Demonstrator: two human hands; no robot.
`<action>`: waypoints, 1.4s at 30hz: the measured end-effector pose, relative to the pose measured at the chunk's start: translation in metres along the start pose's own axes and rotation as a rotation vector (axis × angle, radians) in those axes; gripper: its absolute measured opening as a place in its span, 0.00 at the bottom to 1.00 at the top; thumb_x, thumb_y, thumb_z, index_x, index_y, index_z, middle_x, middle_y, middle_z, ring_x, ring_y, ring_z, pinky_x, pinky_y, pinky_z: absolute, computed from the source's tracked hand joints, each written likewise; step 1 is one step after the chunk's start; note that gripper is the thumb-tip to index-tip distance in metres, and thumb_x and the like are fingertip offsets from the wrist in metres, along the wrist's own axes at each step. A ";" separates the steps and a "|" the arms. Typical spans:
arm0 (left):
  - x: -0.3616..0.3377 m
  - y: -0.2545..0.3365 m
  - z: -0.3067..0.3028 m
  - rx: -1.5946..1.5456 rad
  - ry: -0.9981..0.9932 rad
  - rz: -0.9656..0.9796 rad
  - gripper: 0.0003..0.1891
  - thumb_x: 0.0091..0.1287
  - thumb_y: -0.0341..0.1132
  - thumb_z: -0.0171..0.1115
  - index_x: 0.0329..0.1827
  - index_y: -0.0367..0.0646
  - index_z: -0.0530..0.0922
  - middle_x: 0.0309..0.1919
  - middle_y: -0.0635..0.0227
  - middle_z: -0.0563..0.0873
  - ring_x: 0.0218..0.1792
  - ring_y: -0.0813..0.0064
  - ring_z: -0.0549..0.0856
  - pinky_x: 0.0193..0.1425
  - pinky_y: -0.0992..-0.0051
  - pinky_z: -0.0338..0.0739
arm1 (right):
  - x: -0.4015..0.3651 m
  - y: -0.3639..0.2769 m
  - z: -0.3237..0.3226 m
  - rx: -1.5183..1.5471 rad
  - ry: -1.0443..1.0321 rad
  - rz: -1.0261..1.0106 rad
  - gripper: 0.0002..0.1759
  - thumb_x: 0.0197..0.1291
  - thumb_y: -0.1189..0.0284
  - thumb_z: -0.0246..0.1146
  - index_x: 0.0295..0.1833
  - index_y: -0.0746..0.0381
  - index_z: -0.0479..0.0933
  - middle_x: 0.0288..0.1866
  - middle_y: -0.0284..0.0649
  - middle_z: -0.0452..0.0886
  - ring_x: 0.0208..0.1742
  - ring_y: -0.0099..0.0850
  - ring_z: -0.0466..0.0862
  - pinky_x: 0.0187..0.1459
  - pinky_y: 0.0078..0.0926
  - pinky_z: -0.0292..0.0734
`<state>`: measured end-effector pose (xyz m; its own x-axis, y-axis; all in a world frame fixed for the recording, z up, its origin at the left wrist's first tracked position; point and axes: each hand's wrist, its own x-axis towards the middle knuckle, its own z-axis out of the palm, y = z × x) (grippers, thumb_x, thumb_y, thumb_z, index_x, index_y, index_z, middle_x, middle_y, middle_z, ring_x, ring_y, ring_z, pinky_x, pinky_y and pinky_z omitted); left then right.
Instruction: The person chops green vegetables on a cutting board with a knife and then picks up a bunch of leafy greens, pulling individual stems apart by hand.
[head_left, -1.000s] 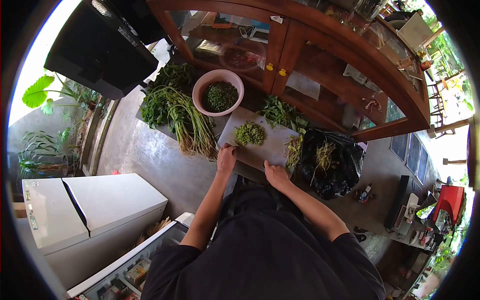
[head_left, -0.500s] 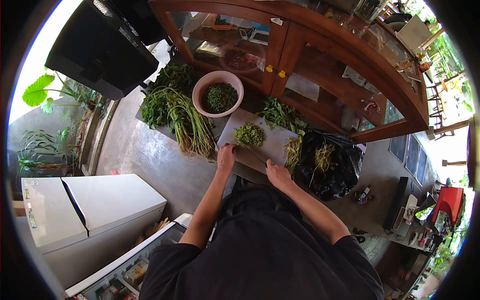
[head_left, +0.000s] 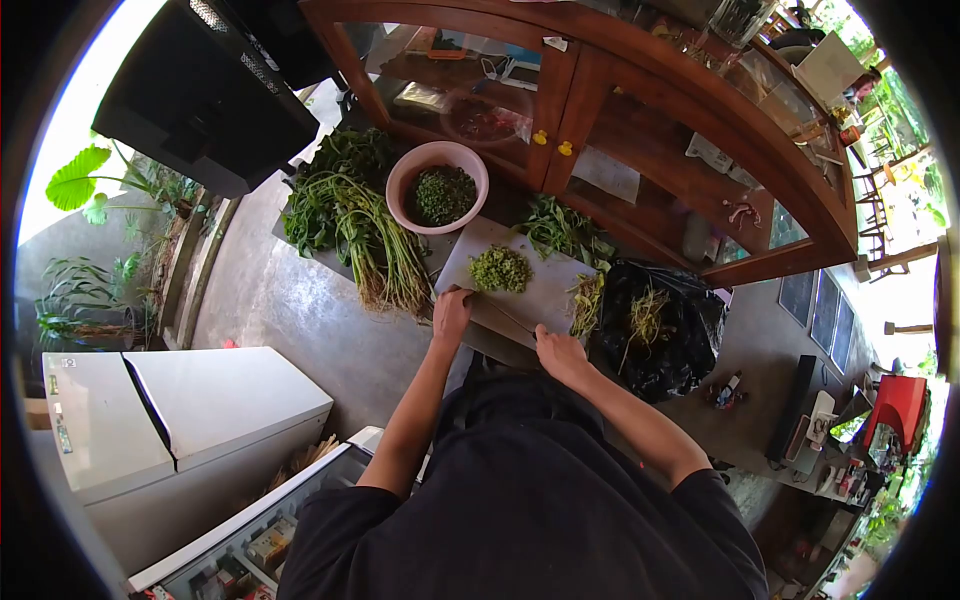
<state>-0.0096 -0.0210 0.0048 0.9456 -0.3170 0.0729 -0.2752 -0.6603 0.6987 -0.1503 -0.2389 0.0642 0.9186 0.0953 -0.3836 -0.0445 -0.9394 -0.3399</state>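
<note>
My right hand (head_left: pixel 560 352) is wrapped round the handle of a knife (head_left: pixel 510 318), whose thin blade slants up and left over the near part of a pale cutting board (head_left: pixel 550 283). At the board's left corner, my left hand (head_left: pixel 453 308) has its fingers curled together close to the blade's tip. Whatever they pinch, if anything, is hidden. Just beyond the blade lies a pile of chopped green stems (head_left: pixel 500 269). Yellowish trimmings (head_left: pixel 585 303) rest along the board's right edge, and leafy greens (head_left: pixel 560 230) lie behind it.
A pink basin (head_left: pixel 397 205) of chopped greens stands behind the board. Left of it lies a big bunch of rooted stalks (head_left: pixel 365 235). A black plastic bag (head_left: pixel 690 345) with scraps is at right. A wooden glass-door cabinet (head_left: pixel 560 110) rises behind; a white refrigerator (head_left: pixel 230 400) stands lower left.
My right hand has moved slightly right and toward me with the knife, and the blade has shifted a little away from the chopped pile. My left hand has hardly moved.
</note>
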 end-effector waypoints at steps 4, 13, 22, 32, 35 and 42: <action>-0.001 0.003 -0.001 0.021 -0.001 -0.003 0.10 0.57 0.27 0.59 0.39 0.40 0.86 0.40 0.56 0.85 0.40 0.52 0.84 0.48 0.61 0.79 | -0.001 -0.003 -0.002 -0.024 0.028 -0.008 0.12 0.65 0.70 0.48 0.48 0.68 0.66 0.31 0.54 0.83 0.36 0.52 0.85 0.34 0.48 0.81; -0.004 0.009 -0.001 0.012 0.022 -0.018 0.08 0.57 0.28 0.60 0.37 0.39 0.86 0.39 0.57 0.85 0.40 0.52 0.84 0.47 0.61 0.79 | 0.012 -0.011 0.022 -0.049 0.067 0.023 0.11 0.65 0.73 0.47 0.50 0.67 0.66 0.32 0.53 0.84 0.36 0.49 0.86 0.36 0.46 0.82; -0.004 0.012 0.000 0.081 0.018 -0.032 0.08 0.59 0.28 0.60 0.38 0.38 0.86 0.40 0.56 0.85 0.40 0.52 0.84 0.48 0.61 0.79 | 0.024 0.002 0.036 -0.009 0.075 0.007 0.22 0.65 0.74 0.46 0.64 0.67 0.65 0.34 0.53 0.85 0.35 0.48 0.86 0.36 0.46 0.82; -0.004 0.011 0.001 0.058 0.007 -0.009 0.09 0.58 0.27 0.60 0.40 0.38 0.86 0.41 0.56 0.85 0.41 0.51 0.84 0.48 0.61 0.78 | 0.024 0.010 0.046 0.030 0.073 0.032 0.23 0.64 0.73 0.47 0.65 0.66 0.65 0.34 0.53 0.85 0.35 0.50 0.86 0.38 0.48 0.81; -0.006 0.012 0.001 0.085 0.001 -0.016 0.10 0.58 0.27 0.60 0.40 0.38 0.86 0.41 0.57 0.85 0.42 0.52 0.84 0.48 0.61 0.79 | 0.033 0.004 0.048 -0.010 0.116 0.012 0.23 0.65 0.71 0.47 0.65 0.65 0.65 0.35 0.52 0.85 0.37 0.50 0.86 0.39 0.47 0.81; -0.009 0.003 0.003 0.030 0.028 0.032 0.09 0.58 0.27 0.61 0.40 0.38 0.86 0.38 0.56 0.83 0.42 0.53 0.83 0.49 0.62 0.78 | 0.018 0.024 0.053 -0.014 0.091 -0.008 0.20 0.67 0.69 0.47 0.62 0.63 0.67 0.36 0.51 0.85 0.39 0.49 0.86 0.39 0.47 0.81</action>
<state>-0.0197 -0.0219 0.0045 0.9407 -0.3191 0.1153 -0.3101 -0.6703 0.6742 -0.1552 -0.2418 0.0037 0.9508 0.0729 -0.3012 -0.0322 -0.9435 -0.3299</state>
